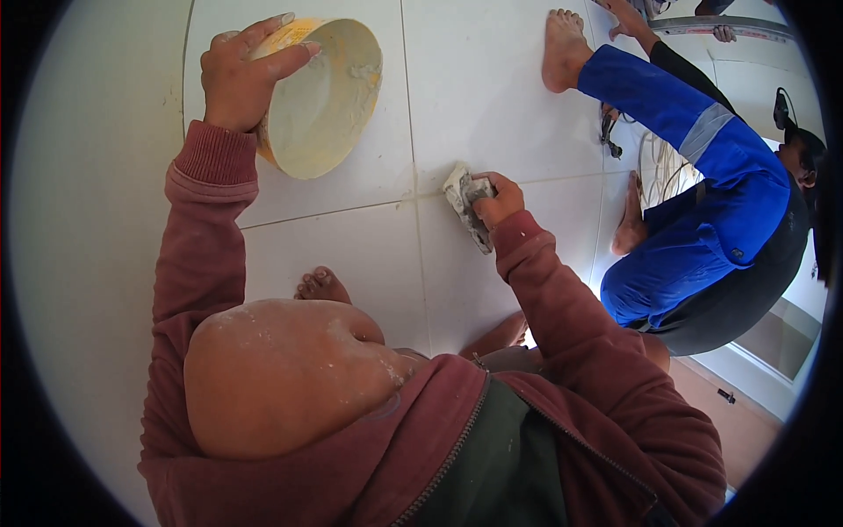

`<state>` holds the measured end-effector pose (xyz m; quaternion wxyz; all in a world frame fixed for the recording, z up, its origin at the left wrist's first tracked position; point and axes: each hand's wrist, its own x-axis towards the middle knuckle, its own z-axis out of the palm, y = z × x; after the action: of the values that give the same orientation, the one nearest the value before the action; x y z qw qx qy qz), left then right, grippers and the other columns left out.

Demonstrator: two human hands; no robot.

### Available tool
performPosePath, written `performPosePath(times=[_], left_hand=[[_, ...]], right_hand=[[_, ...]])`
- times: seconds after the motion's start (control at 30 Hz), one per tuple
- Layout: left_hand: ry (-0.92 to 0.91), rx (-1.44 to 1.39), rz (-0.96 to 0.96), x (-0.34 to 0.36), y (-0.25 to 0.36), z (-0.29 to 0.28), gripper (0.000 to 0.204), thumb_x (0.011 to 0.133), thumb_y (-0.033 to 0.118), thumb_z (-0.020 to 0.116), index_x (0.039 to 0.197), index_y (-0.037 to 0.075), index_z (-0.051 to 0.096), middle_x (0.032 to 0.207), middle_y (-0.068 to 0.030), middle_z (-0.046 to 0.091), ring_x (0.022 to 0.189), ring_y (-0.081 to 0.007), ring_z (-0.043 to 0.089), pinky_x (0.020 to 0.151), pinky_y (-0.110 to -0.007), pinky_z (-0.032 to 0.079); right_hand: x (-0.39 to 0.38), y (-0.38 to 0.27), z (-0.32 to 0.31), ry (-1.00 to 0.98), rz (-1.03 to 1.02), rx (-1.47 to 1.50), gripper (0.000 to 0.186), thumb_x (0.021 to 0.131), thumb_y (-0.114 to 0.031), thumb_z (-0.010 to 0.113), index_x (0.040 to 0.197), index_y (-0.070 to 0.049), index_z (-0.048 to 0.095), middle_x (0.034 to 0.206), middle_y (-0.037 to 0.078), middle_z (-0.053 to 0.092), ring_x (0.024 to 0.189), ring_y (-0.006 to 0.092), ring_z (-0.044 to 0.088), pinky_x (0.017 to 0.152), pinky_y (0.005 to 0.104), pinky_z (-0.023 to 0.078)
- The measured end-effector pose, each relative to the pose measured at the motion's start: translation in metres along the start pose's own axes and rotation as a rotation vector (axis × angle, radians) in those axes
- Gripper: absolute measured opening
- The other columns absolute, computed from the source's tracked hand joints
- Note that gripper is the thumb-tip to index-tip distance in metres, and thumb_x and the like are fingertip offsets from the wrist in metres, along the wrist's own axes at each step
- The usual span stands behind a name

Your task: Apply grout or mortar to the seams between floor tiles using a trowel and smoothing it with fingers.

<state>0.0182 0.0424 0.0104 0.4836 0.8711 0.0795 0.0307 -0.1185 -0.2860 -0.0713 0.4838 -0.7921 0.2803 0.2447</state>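
Observation:
My left hand (239, 75) grips the rim of a yellow plastic bucket (325, 101), tilted on its side so its pale, grout-smeared inside faces me. My right hand (498, 200) is closed on a small grey rubber float (468, 207) smeared with grout. The float rests on the white floor tiles (474, 79), right at a joint between tiles. I squat with my bare knee and toes below the bucket.
Another person in blue trousers with a grey reflective band (702, 176) squats at the right, bare feet on the tiles, one hand reaching to the far top. Coiled white cable (663, 167) lies beside them. A long level or straightedge (729, 26) lies at the top right.

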Motion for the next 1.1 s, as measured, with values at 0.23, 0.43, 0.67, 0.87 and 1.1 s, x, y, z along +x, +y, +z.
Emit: performPosePath(times=[0.23,0.43,0.67,0.87,1.1], left_hand=[[-0.037,-0.093,-0.059,0.006,0.002,0.001,0.051,0.059,0.033,0.074,0.102,0.007,0.064,0.097,-0.013,0.049,0.084,-0.0211,0.058,0.076,-0.03,0.048],[-0.014,0.126,0.076,0.003,0.007,0.005,0.051,0.058,0.036,0.073,0.1,0.009,0.065,0.092,-0.0137,0.051,0.082,-0.023,0.058,0.076,-0.031,0.047],[-0.015,-0.035,-0.002,0.004,-0.005,-0.001,0.05,0.059,0.033,0.074,0.101,0.008,0.064,0.095,-0.0155,0.052,0.083,-0.0227,0.058,0.077,-0.031,0.048],[0.025,0.044,0.031,0.006,-0.003,-0.004,0.05,0.06,0.035,0.073,0.102,0.009,0.064,0.096,-0.0155,0.052,0.084,-0.0223,0.058,0.077,-0.032,0.048],[-0.028,-0.053,-0.006,0.007,-0.012,-0.003,0.051,0.061,0.034,0.073,0.102,0.007,0.064,0.098,-0.015,0.052,0.085,-0.0215,0.058,0.076,-0.031,0.048]], right_hand=[[-0.04,-0.007,0.074,-0.068,-0.522,-0.585,0.038,0.059,-0.009,0.059,0.096,-0.005,0.06,0.096,0.017,0.059,0.091,0.033,0.056,0.083,0.0383,0.044],[-0.037,-0.017,0.062,-0.376,-0.014,-0.016,0.038,0.058,-0.007,0.057,0.095,-0.003,0.062,0.082,0.019,0.063,0.078,0.0359,0.059,0.078,0.039,0.047],[-0.008,-0.064,0.065,-0.047,-0.282,-0.418,0.034,0.06,-0.01,0.058,0.093,-0.002,0.061,0.092,0.022,0.059,0.091,0.0363,0.055,0.084,0.0386,0.043],[0.002,-0.053,0.063,0.039,-0.427,-0.482,0.034,0.059,-0.015,0.06,0.091,-0.005,0.064,0.093,0.021,0.059,0.091,0.0356,0.055,0.084,0.0373,0.044],[0.061,-0.08,0.025,-0.168,-0.383,-0.224,0.027,0.064,-0.012,0.058,0.09,-0.01,0.066,0.086,0.013,0.063,0.081,0.0295,0.06,0.075,0.0351,0.047]])
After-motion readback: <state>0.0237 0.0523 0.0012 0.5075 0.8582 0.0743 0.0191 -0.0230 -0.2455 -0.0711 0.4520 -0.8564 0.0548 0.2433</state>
